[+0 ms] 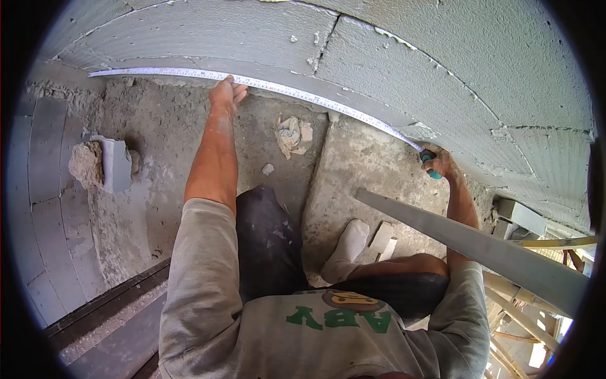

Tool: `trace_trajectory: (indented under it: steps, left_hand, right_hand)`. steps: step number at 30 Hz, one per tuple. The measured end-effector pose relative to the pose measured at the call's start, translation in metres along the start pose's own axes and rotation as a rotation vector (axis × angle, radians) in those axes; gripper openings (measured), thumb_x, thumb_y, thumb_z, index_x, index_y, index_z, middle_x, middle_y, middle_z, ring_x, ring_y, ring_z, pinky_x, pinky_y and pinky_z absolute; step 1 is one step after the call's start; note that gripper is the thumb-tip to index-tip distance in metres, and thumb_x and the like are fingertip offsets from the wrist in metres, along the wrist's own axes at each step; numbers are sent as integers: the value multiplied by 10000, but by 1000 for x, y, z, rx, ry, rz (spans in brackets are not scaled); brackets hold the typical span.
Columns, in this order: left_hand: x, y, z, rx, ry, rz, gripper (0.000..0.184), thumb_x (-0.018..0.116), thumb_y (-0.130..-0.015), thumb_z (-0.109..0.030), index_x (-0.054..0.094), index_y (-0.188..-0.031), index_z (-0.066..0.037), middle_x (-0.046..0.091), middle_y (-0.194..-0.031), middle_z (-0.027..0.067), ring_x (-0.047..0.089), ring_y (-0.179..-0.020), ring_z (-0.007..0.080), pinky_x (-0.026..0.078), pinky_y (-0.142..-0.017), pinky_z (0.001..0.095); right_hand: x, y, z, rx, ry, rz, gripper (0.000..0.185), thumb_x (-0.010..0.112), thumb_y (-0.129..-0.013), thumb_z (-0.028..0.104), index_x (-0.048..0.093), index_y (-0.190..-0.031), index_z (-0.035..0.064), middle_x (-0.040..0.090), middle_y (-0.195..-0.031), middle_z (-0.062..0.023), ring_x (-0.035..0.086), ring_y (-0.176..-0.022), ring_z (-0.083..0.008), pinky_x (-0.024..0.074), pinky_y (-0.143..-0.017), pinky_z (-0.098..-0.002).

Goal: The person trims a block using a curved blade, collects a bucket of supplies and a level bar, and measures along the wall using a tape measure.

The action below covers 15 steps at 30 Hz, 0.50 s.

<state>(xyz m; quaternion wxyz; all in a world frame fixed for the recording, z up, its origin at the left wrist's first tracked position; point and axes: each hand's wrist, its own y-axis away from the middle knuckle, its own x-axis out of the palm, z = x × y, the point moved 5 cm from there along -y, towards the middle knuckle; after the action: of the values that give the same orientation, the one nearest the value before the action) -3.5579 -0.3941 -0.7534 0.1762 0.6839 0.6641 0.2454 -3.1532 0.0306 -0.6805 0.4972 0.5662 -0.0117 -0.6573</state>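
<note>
A white tape measure blade (315,98) stretches in a curve along the foot of the grey block wall, from the far left corner to its case on the right. My left hand (226,96) pinches the blade's lower edge partway along, thumb on top. My right hand (444,164) is closed around the dark and teal tape case (433,167), close to the wall base. Some of the fingers on that hand are hidden behind the case.
Grey block wall (404,69) rises ahead. A long grey metal bar (467,243) slants in at right, near my right forearm. Broken block pieces (115,164) sit at left; a crumpled bag (291,136) lies on the rough floor. Wooden poles (521,316) stand lower right.
</note>
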Motion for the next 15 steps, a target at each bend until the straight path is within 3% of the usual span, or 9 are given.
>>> trace_trajectory:
  steps: [5, 6, 9, 11, 15]
  left_hand:
    - [2, -26, 15, 46, 59, 35, 365, 398, -977, -252, 530, -1109, 61, 639, -951, 177, 657, -790, 258, 561, -649, 350]
    - [1, -30, 17, 41, 37, -7, 375, 416, -972, -261, 535, -1097, 72, 635, -917, 189, 647, -746, 258, 553, -621, 357]
    - [1, -29, 17, 45, 171, -146, 368, 528, -904, -224, 520, -1081, 99, 639, -863, 195, 671, -610, 278, 543, -438, 353]
    - [2, -11, 3, 21, 107, -141, 360, 507, -908, -206, 515, -1103, 97, 639, -884, 185, 675, -619, 246, 537, -429, 313]
    - [3, -10, 1, -7, 90, -140, 352, 491, -914, -194, 512, -1114, 95, 636, -906, 183, 674, -615, 238, 530, -423, 284]
  right_hand:
    - [6, -12, -17, -61, 172, 8, 595, 728, -543, 143, 620, -1129, 128, 653, -1003, -98, 599, -943, -264, 467, -840, -350]
    - [13, -25, -35, -285, 40, -80, 533, 703, -564, 123, 628, -1092, 115, 656, -942, -83, 607, -866, -256, 483, -792, -361]
    - [11, -6, -10, -183, -259, -12, 509, 652, -574, 13, 640, -1078, 87, 618, -842, -33, 564, -678, -153, 483, -617, -303]
    - [4, -1, -9, -40, -32, -93, 597, 696, -512, 16, 634, -1103, 66, 632, -940, -76, 597, -827, -234, 485, -755, -331]
    - [10, -14, -29, -54, -127, -101, 786, 710, -448, 7, 567, -1220, -9, 610, -1041, -86, 590, -855, -240, 479, -778, -318]
